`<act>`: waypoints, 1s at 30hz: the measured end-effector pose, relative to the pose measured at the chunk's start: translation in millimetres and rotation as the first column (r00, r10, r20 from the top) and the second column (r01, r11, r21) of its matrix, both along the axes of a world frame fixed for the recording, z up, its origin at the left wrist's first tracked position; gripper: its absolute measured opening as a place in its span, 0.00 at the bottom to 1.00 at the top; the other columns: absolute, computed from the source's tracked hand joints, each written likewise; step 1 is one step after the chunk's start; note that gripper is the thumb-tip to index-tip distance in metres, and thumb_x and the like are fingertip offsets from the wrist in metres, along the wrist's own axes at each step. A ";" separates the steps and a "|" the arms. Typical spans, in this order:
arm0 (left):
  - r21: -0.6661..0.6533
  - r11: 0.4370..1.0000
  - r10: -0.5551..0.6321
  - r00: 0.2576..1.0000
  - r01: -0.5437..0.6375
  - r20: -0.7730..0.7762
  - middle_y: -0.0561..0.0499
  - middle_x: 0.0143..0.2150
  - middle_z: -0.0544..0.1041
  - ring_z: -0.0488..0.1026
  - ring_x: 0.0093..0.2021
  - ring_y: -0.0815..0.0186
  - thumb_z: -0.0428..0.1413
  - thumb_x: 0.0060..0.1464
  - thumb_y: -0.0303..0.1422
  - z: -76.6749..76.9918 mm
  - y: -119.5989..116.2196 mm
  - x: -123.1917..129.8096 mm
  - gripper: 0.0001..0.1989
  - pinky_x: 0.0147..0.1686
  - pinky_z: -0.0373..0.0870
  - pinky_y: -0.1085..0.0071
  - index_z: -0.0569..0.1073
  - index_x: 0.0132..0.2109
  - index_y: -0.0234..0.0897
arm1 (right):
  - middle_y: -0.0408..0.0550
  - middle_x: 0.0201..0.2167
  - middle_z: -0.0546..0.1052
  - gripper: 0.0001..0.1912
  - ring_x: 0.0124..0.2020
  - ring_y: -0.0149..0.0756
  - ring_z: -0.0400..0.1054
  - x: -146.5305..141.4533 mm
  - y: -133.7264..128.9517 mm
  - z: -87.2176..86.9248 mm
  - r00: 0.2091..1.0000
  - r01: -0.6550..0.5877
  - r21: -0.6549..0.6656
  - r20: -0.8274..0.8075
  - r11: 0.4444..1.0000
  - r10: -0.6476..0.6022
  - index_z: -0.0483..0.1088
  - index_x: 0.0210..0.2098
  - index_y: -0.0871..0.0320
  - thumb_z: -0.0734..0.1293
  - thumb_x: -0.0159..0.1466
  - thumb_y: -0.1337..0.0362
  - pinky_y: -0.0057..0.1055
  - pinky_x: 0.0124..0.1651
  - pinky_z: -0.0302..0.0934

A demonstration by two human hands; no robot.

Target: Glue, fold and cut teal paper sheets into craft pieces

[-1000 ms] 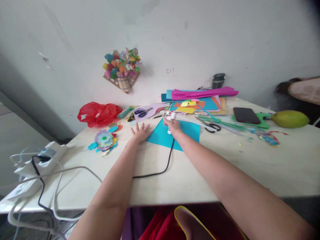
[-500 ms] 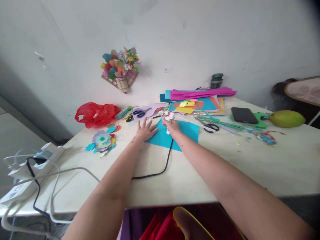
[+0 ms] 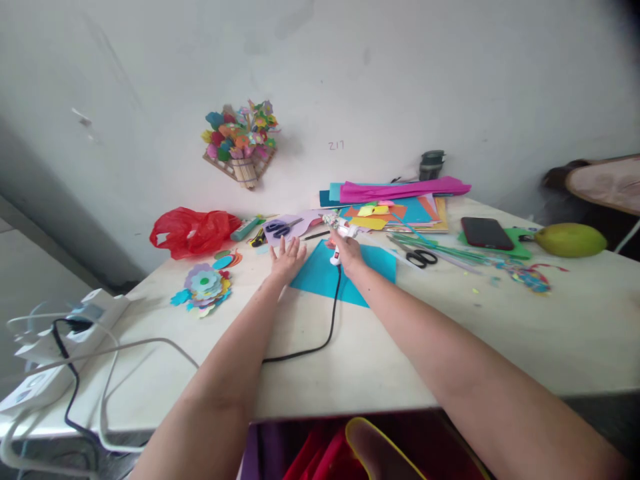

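Observation:
A white hot glue gun (image 3: 336, 257) with a black cord is gripped in my right hand (image 3: 349, 252), above a blue sheet (image 3: 320, 277) that lies on the table. My left hand (image 3: 289, 260) rests with fingers spread at the left edge of that sheet, holding nothing. Just beyond my left fingers, dark-handled scissors (image 3: 280, 228) lie on a purple sheet (image 3: 305, 227), with a black pen-like stick (image 3: 317, 235) to their right. Black-handled scissors (image 3: 421, 258) lie right of the blue sheet.
Stacked paper flowers (image 3: 204, 285) and a red plastic bag (image 3: 193, 232) are at left, near a power strip (image 3: 95, 327) with cables. Coloured sheets (image 3: 420, 210) lie at the back. A phone (image 3: 486, 233) and a yellow-green fruit (image 3: 571, 240) are at right. A flower ornament (image 3: 243, 143) hangs on the wall.
The glue gun in my right hand has tilted and lifted a little, so more of its handle and cord shows. My left hand has drawn slightly left with fingers still spread.

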State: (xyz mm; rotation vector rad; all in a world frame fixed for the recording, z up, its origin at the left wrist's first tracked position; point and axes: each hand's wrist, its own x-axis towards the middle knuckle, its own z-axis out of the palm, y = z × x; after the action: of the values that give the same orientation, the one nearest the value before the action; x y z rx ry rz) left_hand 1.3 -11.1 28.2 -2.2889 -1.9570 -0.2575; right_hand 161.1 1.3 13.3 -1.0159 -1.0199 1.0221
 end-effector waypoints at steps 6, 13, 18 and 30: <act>-0.128 0.941 -0.192 0.807 0.312 0.558 0.48 0.48 0.73 0.68 0.49 0.60 0.48 0.47 0.34 17.8 -18.2 35.9 0.23 0.48 0.63 0.66 0.67 0.52 0.34 | 0.51 0.31 0.75 0.27 0.35 0.38 0.69 -0.3 -5.2 9.3 0.999 -0.004 -0.003 0.052 1.000 0.004 0.71 0.37 0.65 0.60 0.54 0.46 0.31 0.34 0.63; 0.019 1.000 -0.024 0.935 0.019 0.354 0.40 0.38 0.75 0.72 0.39 0.56 0.48 0.48 0.33 11.0 -34.1 71.2 0.16 0.37 0.66 0.65 0.68 0.44 0.32 | 0.51 0.35 0.75 0.27 0.37 0.40 0.69 -7.3 -4.4 8.4 0.979 -0.092 -0.001 0.185 0.996 0.091 0.71 0.39 0.60 0.60 0.53 0.44 0.35 0.40 0.62; 0.076 0.994 0.045 0.907 -0.084 0.419 0.42 0.39 0.75 0.72 0.39 0.60 0.46 0.51 0.34 25.0 -18.8 38.2 0.14 0.36 0.65 0.70 0.69 0.42 0.33 | 0.47 0.48 0.71 0.29 0.52 0.43 0.61 -10.7 -7.7 5.7 0.844 -0.258 0.074 0.503 0.963 0.188 0.66 0.50 0.52 0.58 0.55 0.43 0.40 0.55 0.51; -0.160 0.943 0.315 0.937 -0.291 0.150 0.53 0.25 0.72 0.69 0.28 0.67 0.51 0.44 0.42 26.0 -4.5 -101.8 0.15 0.24 0.57 0.76 0.74 0.35 0.38 | 0.50 0.62 0.53 0.33 0.63 0.42 0.37 -17.3 -31.8 -5.4 -0.013 -0.459 -0.042 0.999 0.888 0.040 0.53 0.60 0.58 0.52 0.61 0.46 0.45 0.61 0.21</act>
State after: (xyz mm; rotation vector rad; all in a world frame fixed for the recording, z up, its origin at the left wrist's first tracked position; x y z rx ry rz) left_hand -100.4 -15.5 54.2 -2.0548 -2.4511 -0.3098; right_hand 143.8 -30.4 7.9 -1.2745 -2.6140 0.1418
